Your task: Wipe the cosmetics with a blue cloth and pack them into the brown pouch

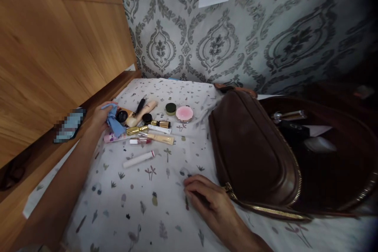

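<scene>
Bed sheet (141, 204), patterned, carries all items.

L hand (102, 118): closed round a blue cloth (114, 123), gripping it at the edge of the cosmetics cluster. Cloth touches the nearest items; which one it bears on, cannot tell.

R hand (206, 199): palm down on the sheet, fingers loosely curled, nothing seen in it. Lies just beside the zip edge of the brown bag (254, 153); contact w/ bag not certain.

Items nr L hand: black-lidded pot (121, 116) touching the cloth; gold-capped tubes (137, 129) and lipstick (140, 141) just beyond its fingers. White tube (138, 159) lies apart, between the two hands. Green-lidded jar (170, 108) and pink compact (184, 113) sit side by side, further out from L hand, toward the bag.

Bag: beyond R hand, zip open, mouth gaping. Inside, a metallic tube (291, 116) and pale packets visible; rest too dark to tell.

Status, as judged: approx. a dozen cosmetics laid out on the sheet, several things remain in the bag. Cloth is at the cluster's near edge only; the outlying jar, compact and white tube lie well clear of it.

Wooden headboard (59, 55) stands outboard of L hand.
</scene>
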Demonstrator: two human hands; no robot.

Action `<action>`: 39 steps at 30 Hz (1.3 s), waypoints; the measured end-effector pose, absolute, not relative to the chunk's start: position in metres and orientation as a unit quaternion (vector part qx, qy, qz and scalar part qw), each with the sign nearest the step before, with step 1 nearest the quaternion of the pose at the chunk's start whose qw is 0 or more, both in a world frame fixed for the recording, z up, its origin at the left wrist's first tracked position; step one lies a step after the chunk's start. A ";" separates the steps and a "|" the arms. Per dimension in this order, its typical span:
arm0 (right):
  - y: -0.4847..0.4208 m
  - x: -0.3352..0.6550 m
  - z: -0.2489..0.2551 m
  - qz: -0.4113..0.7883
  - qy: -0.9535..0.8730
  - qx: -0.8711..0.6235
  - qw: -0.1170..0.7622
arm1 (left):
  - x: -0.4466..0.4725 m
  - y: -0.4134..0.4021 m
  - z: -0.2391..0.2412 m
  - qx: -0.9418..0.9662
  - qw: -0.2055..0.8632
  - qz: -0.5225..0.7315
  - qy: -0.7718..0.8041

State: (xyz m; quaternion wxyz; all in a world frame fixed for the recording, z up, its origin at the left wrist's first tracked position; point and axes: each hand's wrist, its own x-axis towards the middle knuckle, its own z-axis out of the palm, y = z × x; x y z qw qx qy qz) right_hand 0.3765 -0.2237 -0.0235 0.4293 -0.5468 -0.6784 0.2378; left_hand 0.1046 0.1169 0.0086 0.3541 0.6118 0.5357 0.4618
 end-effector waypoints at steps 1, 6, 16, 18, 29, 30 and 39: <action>-0.224 0.377 -0.023 0.239 -0.678 -0.547 0.429 | 0.105 0.114 0.013 0.605 0.368 0.473 0.524; -0.224 0.377 -0.023 0.247 -0.676 -0.549 0.426 | 0.117 0.089 0.034 0.576 0.476 0.501 0.436; -0.224 0.375 -0.024 0.249 -0.673 -0.544 0.435 | 0.149 0.032 0.058 0.632 0.546 0.405 0.373; -0.224 0.374 -0.024 0.253 -0.671 -0.543 0.436 | 0.151 0.028 0.053 0.653 0.510 0.391 0.400; -0.226 0.369 -0.025 0.189 -0.709 -0.526 0.430 | 0.155 0.022 0.027 0.867 0.236 0.109 0.426; -0.226 0.363 -0.023 0.167 -0.730 -0.512 0.421 | 0.155 0.023 0.026 0.865 0.239 0.108 0.428; -0.181 0.292 -0.009 0.163 -0.862 -0.415 0.241 | 0.149 0.032 0.018 0.808 0.387 0.185 0.405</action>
